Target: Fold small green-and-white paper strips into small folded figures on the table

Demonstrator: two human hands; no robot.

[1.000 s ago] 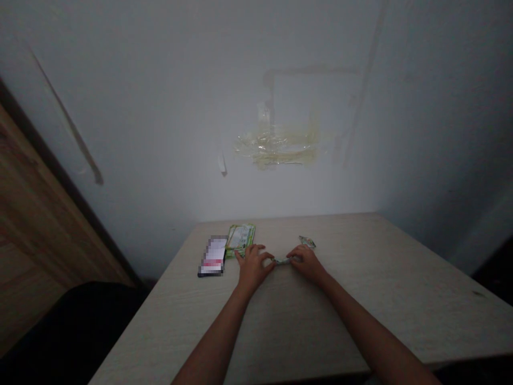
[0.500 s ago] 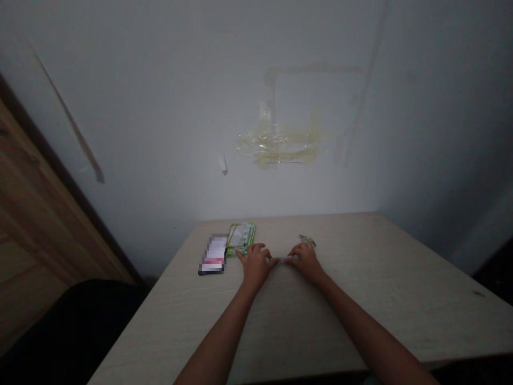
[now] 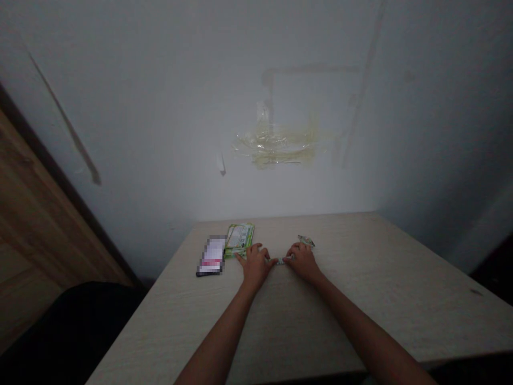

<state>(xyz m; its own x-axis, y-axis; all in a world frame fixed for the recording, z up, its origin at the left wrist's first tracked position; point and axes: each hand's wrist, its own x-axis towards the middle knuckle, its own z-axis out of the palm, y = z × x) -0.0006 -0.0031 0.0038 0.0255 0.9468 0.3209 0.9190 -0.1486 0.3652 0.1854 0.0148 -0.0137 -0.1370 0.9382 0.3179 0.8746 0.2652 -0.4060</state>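
Between my two hands is a narrow, pale printed strip, which looks like a folded wrapper, held low at the table top. My left hand pinches its left end with thumb and fingers. At the other end, the bent fingers of my right hand are closed on it, hiding part of it. Just beyond my right hand lies a small green-and-white folded wrapper. Flat green-and-white packets lie behind and left of my left hand, partly covered by its fingers.
A phone with a blurred-out screen lies left of the packets. The pale wooden table meets a wall bearing old clear tape. A dark shape and a wooden panel stand at the left.
My right hand has drawn slightly left along the strip, its fingers more curled. My left hand keeps its pinch. The whole view has shifted a little.
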